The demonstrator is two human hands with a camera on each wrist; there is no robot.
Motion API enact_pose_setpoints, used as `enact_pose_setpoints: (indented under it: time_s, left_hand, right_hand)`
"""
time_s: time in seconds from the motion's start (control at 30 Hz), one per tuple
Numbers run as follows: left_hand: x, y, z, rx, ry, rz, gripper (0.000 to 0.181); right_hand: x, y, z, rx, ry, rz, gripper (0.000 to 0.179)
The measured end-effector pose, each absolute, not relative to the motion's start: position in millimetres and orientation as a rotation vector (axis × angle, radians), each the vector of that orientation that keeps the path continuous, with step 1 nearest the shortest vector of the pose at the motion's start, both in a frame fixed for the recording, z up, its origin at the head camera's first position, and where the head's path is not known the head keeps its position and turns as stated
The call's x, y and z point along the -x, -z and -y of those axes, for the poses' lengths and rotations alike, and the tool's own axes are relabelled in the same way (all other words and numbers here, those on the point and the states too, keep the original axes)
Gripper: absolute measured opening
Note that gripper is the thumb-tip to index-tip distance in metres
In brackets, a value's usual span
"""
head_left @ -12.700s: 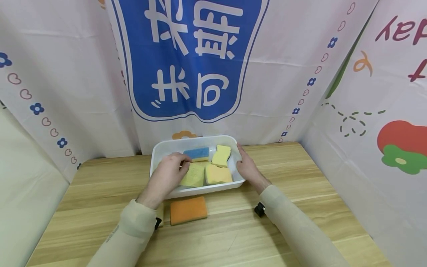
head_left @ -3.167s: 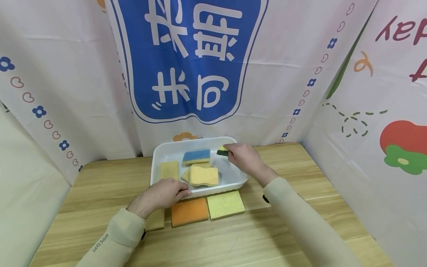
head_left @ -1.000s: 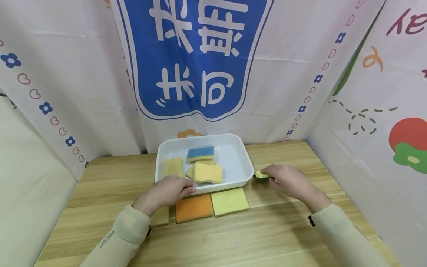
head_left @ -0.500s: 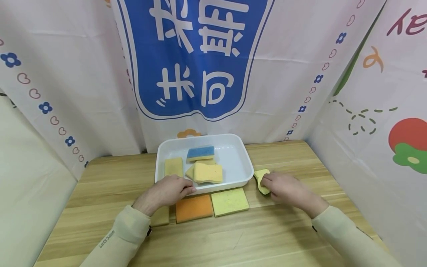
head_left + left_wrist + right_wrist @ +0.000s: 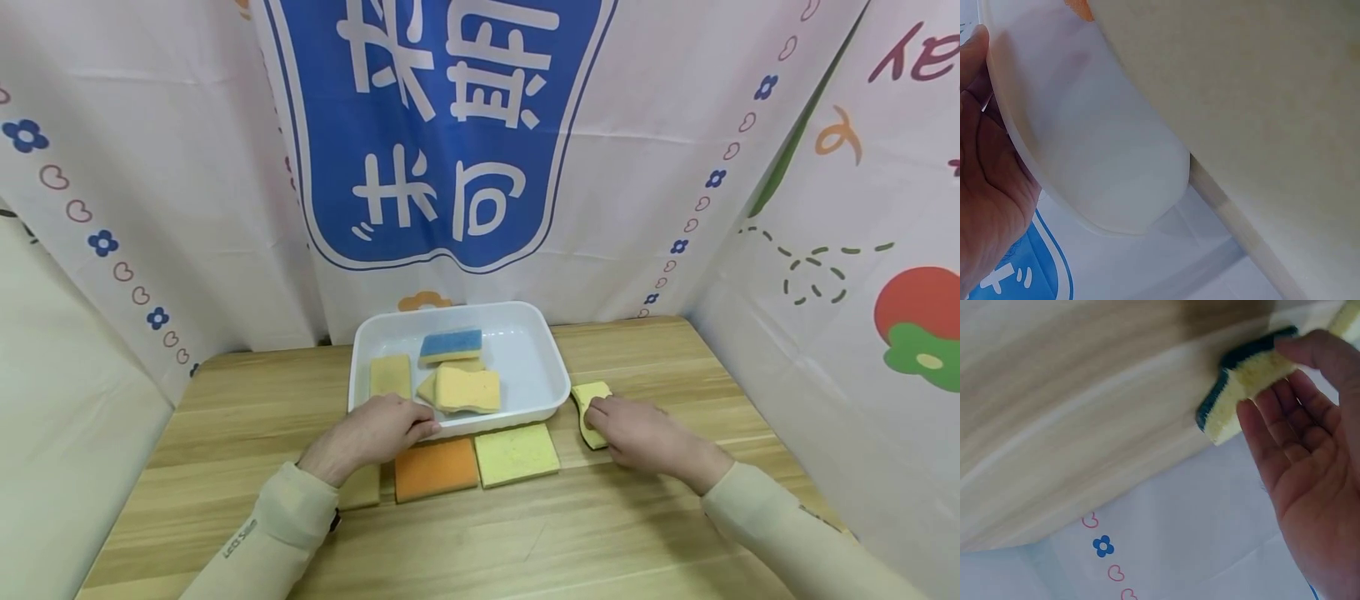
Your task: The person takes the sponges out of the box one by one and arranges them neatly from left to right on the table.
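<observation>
My right hand [image 5: 637,433] holds a wavy yellow sponge [image 5: 592,392] on the table just right of the tray. In the right wrist view the thumb is at the dark green scouring layer of this sponge [image 5: 1232,403], and the fingers are against its yellow side. My left hand [image 5: 378,429] grips the front rim of the white plastic tray [image 5: 551,358]; the left wrist view shows thumb and fingers either side of that rim. Inside the tray lie a blue-topped sponge [image 5: 452,342], a wavy pale yellow sponge [image 5: 468,389] overlapping another, and a flat yellowish sponge [image 5: 390,375].
Along the tray's front, on the wooden table [image 5: 525,533], lie an orange sponge [image 5: 437,469], a pale yellow sponge [image 5: 517,455] and a tan sponge [image 5: 362,487] partly under the left forearm. A printed cloth [image 5: 630,167] hangs behind the table.
My right hand has taken the wavy sponge out of the tray, set it down right of it and turned it flatter, slightly nearer the front. The left hand stays on the rim.
</observation>
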State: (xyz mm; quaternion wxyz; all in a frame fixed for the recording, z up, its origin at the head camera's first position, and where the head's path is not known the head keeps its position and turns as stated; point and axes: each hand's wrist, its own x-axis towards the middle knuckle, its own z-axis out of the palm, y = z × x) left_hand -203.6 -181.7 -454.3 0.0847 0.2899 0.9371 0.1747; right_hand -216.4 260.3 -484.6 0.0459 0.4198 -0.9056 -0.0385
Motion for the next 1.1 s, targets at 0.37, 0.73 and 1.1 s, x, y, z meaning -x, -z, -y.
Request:
enact_pose_setpoints:
  time_s: [0.37,0.73,1.1]
  left_hand:
    - [204,456,182,-0.874,-0.519,-2.801,0.027]
    - [205,457,183,-0.865,-0.514,-2.810,0.026]
    - [204,456,183,-0.862,-0.505,-2.820,0.027]
  right_hand:
    - [227,449,-252,-1.231,0.001,3.079,0.013]
    - [255,447,-225,-0.704,-0.409,2.979,0.036]
    - [276,471,-194,-0.381,-0.845,2.871,0.053]
